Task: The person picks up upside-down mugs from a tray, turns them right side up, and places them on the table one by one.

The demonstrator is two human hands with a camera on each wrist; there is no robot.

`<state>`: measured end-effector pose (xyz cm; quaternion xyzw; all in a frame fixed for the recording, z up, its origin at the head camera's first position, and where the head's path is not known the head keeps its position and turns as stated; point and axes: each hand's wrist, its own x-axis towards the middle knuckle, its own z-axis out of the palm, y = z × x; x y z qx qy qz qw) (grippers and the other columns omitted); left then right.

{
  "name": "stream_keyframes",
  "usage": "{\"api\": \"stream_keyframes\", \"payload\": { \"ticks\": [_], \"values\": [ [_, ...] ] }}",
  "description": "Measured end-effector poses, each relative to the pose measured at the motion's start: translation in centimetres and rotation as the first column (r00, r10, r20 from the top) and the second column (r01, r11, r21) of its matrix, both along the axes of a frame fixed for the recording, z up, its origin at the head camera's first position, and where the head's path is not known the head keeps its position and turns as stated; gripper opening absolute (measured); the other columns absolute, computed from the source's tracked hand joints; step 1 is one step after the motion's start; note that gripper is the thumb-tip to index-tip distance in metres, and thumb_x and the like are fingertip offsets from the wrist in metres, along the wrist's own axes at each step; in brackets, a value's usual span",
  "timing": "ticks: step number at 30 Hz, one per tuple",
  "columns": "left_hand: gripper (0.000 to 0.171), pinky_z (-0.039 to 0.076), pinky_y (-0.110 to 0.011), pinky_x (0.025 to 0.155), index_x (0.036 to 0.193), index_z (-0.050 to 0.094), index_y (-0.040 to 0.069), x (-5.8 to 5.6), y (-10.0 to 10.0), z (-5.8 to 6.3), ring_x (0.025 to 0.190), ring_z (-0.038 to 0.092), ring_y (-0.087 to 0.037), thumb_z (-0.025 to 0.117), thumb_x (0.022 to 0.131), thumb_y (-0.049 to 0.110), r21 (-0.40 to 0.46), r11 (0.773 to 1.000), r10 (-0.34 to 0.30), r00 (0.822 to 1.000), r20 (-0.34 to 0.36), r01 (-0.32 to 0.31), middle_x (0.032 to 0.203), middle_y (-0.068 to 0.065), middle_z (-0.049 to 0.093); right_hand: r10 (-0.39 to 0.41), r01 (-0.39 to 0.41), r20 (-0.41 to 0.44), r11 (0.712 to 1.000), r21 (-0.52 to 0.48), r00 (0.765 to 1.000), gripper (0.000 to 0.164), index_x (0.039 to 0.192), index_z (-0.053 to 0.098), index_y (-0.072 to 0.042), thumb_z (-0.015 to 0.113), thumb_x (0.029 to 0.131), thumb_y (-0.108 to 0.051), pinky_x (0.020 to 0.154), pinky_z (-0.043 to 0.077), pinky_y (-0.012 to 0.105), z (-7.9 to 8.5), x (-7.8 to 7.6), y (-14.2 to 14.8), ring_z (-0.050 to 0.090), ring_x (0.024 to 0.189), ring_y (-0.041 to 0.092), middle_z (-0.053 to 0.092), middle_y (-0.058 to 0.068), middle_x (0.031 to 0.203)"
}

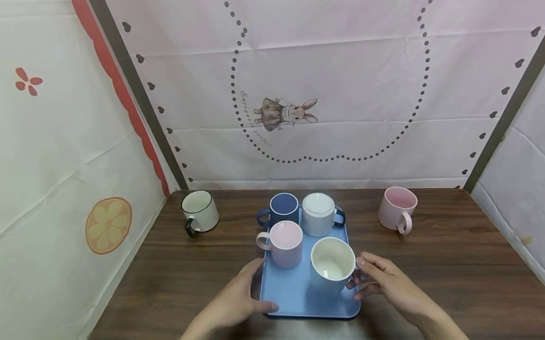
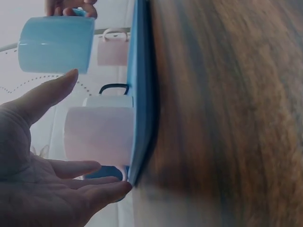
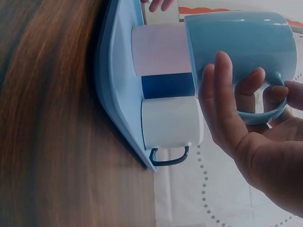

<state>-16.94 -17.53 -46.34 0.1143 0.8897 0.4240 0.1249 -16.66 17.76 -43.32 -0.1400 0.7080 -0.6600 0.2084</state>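
Observation:
My right hand [image 1: 386, 281] grips the handle of a light blue mug [image 3: 241, 45] with a white inside. The mug is upright, its mouth facing up, raised a little above the blue tray [image 1: 290, 297]. Fingers of my left hand [image 1: 237, 301] are spread beside the tray's front left corner, holding nothing; whether the thumb touches the rim I cannot tell. On the tray, a pink mug [image 1: 286, 249] stands at the left with a navy blue mug [image 1: 284, 204] behind it. At the back right of the tray, a white mug [image 1: 318, 216] with a dark handle is upside down.
A white mug [image 1: 200, 212] with a black rim and handle stands on the wooden table [image 1: 176, 283] at the back left. Another pink mug [image 1: 397, 209] stands at the back right. Printed cloth [image 1: 341, 74] hangs behind and at both sides.

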Motion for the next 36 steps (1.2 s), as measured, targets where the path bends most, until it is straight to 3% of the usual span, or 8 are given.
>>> {"api": "stream_keyframes", "payload": {
  "ticks": [5, 10, 16, 28, 32, 36],
  "values": [
    [0.116, 0.023, -0.068, 0.122, 0.162, 0.025, -0.001, -0.1, 0.4, -0.6, 0.153, 0.027, -0.051, 0.093, 0.074, 0.032, -0.049, 0.999, -0.021, 1.0, 0.022, 0.022, 0.168, -0.03, 0.021, -0.003, 0.003, 0.006, 1.0, -0.007, 1.0, 0.034, 0.106, 0.058, -0.004, 0.04, 0.113, -0.032, 0.084, 0.064, 0.043, 0.0, 0.0, 0.1, 0.066, 0.097, 0.021, 0.058, 0.01, 0.1],
    [0.123, 0.019, -0.064, 0.125, 0.163, 0.015, -0.004, 0.0, 0.8, -0.9, 0.156, 0.02, -0.048, 0.093, 0.074, 0.033, -0.082, 0.994, -0.065, 0.997, 0.052, 0.069, 0.17, -0.03, 0.011, 0.0, -0.001, -0.003, 1.0, -0.018, 1.0, 0.036, 0.107, 0.056, 0.0, 0.04, 0.113, -0.031, 0.083, 0.064, 0.043, -0.2, 0.0, 0.2, 0.066, 0.096, 0.02, 0.057, 0.009, 0.1],
    [0.123, 0.02, -0.062, 0.126, 0.162, 0.013, -0.007, 0.0, 0.9, -1.4, 0.156, 0.02, -0.047, 0.092, 0.075, 0.03, -0.121, 0.988, -0.089, 0.996, 0.033, 0.092, 0.17, -0.029, 0.008, 0.005, -0.005, -0.014, 1.0, -0.024, 1.0, 0.037, 0.107, 0.054, 0.003, 0.039, 0.114, -0.03, 0.083, 0.064, 0.044, -0.3, -0.1, 0.5, 0.066, 0.096, 0.02, 0.057, 0.01, 0.099],
    [0.12, 0.02, -0.062, 0.126, 0.163, 0.012, -0.004, 0.2, 1.3, -1.6, 0.157, 0.019, -0.046, 0.091, 0.077, 0.027, -0.124, 0.989, -0.075, 0.996, 0.045, 0.08, 0.171, -0.026, 0.006, -0.013, 0.013, -0.003, 1.0, -0.026, 1.0, 0.034, 0.108, 0.059, -0.004, 0.04, 0.113, -0.032, 0.084, 0.064, 0.044, -0.2, -0.1, 1.0, 0.066, 0.098, 0.019, 0.058, 0.009, 0.099],
    [0.121, 0.02, -0.063, 0.125, 0.163, 0.012, -0.003, 0.2, 1.3, -1.8, 0.157, 0.019, -0.047, 0.091, 0.077, 0.028, -0.125, 0.989, -0.075, 0.996, 0.046, 0.08, 0.172, -0.026, 0.005, -0.036, 0.035, -0.028, 0.999, -0.04, 0.999, 0.034, 0.106, 0.058, 0.0, 0.04, 0.114, -0.029, 0.082, 0.064, 0.044, -0.4, 0.1, 1.3, 0.067, 0.097, 0.017, 0.059, 0.007, 0.098],
    [0.121, 0.02, -0.063, 0.125, 0.163, 0.012, -0.004, 0.1, 1.3, -1.9, 0.157, 0.019, -0.047, 0.091, 0.077, 0.028, -0.122, 0.989, -0.079, 0.996, 0.05, 0.085, 0.172, -0.026, 0.005, -0.061, 0.056, -0.055, 0.995, -0.081, 0.997, 0.03, 0.108, 0.061, -0.006, 0.039, 0.114, -0.025, 0.082, 0.064, 0.042, -0.7, 0.2, 2.1, 0.071, 0.1, 0.016, 0.06, 0.003, 0.096]
  ]
}}
